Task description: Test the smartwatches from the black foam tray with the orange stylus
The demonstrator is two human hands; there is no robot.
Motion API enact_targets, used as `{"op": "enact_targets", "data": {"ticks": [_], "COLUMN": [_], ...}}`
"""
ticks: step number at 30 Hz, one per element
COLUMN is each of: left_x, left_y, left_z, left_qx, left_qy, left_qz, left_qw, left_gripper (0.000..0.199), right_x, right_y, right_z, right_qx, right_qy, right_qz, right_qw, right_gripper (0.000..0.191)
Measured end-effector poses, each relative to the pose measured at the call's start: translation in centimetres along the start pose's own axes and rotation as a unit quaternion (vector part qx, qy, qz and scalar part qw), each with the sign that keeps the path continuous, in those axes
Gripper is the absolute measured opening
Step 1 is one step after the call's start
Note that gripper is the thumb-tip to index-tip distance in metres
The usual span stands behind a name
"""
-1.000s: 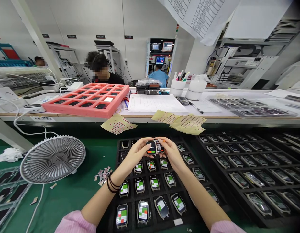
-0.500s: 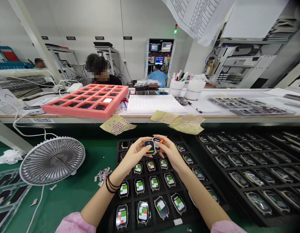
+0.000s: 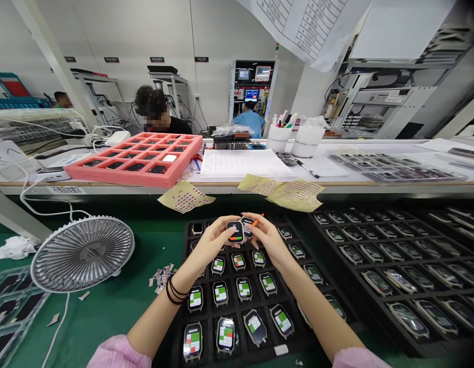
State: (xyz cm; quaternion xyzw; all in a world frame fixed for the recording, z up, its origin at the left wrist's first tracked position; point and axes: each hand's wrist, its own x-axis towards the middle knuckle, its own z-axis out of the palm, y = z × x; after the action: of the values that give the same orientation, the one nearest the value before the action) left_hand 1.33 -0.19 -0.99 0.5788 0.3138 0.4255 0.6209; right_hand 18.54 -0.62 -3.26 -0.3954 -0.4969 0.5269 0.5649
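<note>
My left hand (image 3: 216, 236) is closed on a smartwatch (image 3: 234, 233) whose lit screen faces me, with the thumb lying on the glass. Right beside it, a second smartwatch (image 3: 247, 228) is gripped by my right hand (image 3: 268, 237). A thin orange stick (image 3: 257, 220) pokes out by the right fingers; its lower end is hidden. Both hands are above a black foam tray (image 3: 231, 278) holding several strapless smartwatches, many with green and white screens, such as one smartwatch (image 3: 244, 289). The back of the tray is partly covered by my hands.
On the left stand a grey fan (image 3: 83, 254) and a pile of small paper scraps (image 3: 162, 277). A second black tray (image 3: 398, 271) of watches lies to the right. The raised shelf bears a pink foam tray (image 3: 175, 176), paper sheets (image 3: 244, 162) and a pen cup (image 3: 278, 138). Co-workers sit beyond.
The orange stick's visible end points slightly further up and right. On the left watch, the thumb has shifted a little and the screen picture looks different. Both hands stay in place.
</note>
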Motion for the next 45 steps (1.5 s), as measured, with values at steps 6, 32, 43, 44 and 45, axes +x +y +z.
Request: {"op": "enact_targets", "data": {"ticks": [6,32,43,44,45], "left_x": [0.0,0.2,0.1,0.0,-0.1], "left_y": [0.0,-0.5,-0.6,-0.3,-0.1], "left_z": [0.0,-0.4,-0.4,-0.3,-0.3], "left_qx": [0.002,0.391,0.427,0.421,0.411], "left_qy": [0.000,-0.049,-0.047,-0.039,-0.031], "left_qz": [0.005,0.233,0.245,0.256,0.269], "left_qw": [1.000,0.889,0.869,0.869,0.870], "left_gripper": [0.038,0.046,0.044,0.043,0.042], "right_x": [-0.1,-0.5,-1.3,-1.4,-1.5], "right_y": [-0.2,1.1,-0.8,-1.3,-1.9], "right_z": [0.0,-0.2,0.4,0.5,0.6], "right_qx": [0.016,-0.117,-0.096,-0.072,-0.048], "right_qy": [-0.001,-0.022,-0.046,-0.059,-0.077], "right_qz": [0.014,-0.010,0.004,0.009,0.015], "right_qw": [1.000,0.993,0.994,0.996,0.996], "right_gripper": [0.032,0.037,0.038,0.037,0.036]}}
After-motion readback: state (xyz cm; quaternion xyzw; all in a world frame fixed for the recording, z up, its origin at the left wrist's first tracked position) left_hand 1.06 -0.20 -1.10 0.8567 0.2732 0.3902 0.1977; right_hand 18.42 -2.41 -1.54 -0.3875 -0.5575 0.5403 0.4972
